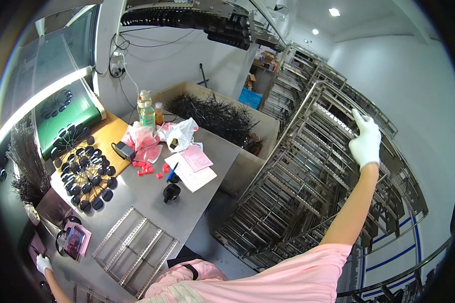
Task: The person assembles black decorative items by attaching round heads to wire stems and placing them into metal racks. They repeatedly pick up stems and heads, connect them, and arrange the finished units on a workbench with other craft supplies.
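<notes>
My right hand [366, 143], in a white glove, reaches up over a tall metal rack [308, 166] of slotted trays. At least two of its fingers are stretched out and apart, with nothing seen in them. The fingertips are close to a tray near the rack's top; whether they touch it I cannot tell. Far to the left, my left hand [43, 263], also gloved in white, is low by the table's left edge, near a thin dark piece. Its fingers are too small and dim to read. A slotted metal tray frame [135, 250] lies on the table in front of me.
On the metal table [205, 174] are many dark round lenses [88, 174] on stems, red blocks [145, 168], papers [192, 169], a black tape-like item [171, 192], a phone [75, 241] and bottles [147, 115]. Behind stands a bin [162, 94] of black wiry pieces.
</notes>
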The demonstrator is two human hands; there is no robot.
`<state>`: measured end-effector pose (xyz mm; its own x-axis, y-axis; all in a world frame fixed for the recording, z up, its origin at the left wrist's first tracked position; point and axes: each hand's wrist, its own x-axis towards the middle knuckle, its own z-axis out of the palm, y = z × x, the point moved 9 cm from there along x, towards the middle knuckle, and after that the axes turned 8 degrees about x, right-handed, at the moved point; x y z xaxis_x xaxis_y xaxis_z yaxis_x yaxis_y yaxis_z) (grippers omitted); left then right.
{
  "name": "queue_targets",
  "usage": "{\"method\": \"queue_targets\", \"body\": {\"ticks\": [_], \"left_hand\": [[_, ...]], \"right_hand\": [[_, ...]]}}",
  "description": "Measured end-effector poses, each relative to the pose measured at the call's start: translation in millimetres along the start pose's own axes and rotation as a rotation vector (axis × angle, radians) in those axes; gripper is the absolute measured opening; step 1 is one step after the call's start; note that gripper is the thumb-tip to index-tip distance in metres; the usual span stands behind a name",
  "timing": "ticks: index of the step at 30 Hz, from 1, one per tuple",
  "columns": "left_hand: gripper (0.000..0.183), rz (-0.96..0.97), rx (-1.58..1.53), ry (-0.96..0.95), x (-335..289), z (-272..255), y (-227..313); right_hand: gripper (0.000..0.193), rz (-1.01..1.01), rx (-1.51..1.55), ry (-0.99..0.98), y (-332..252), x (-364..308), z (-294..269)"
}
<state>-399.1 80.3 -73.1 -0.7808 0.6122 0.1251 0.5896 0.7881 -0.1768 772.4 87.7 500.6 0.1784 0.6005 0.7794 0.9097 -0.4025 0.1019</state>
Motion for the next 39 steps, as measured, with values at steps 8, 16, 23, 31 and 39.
{"method": "queue_targets", "body": {"ticks": [8,16,23,31,39], "left_hand": [[0.035,0.138,-0.303,0.648,-112.1,-155.4,23.8],[0.015,0.78,-0.466,0.775,-340.1,-357.0,80.7],[0.023,0.665,-0.286,0.678,-436.1,-359.6,9.8],[0.039,-0.106,-1.037,0.27,-418.1,-244.8,-57.7],[0.026,-0.534,-1.17,0.36,-416.7,-179.5,-100.1]], "right_hand": [[0.034,-0.256,0.559,0.222,-136.5,-31.2,54.4],[0.1,-0.457,1.667,-2.417,-602.2,-368.5,113.1],[0.069,-1.011,1.456,-3.232,-683.9,-509.2,-69.6],[0.035,-0.275,1.542,-3.212,-713.5,-549.2,-130.0],[0.041,-2.174,1.787,-0.656,-736.2,-537.7,-190.9]]}}
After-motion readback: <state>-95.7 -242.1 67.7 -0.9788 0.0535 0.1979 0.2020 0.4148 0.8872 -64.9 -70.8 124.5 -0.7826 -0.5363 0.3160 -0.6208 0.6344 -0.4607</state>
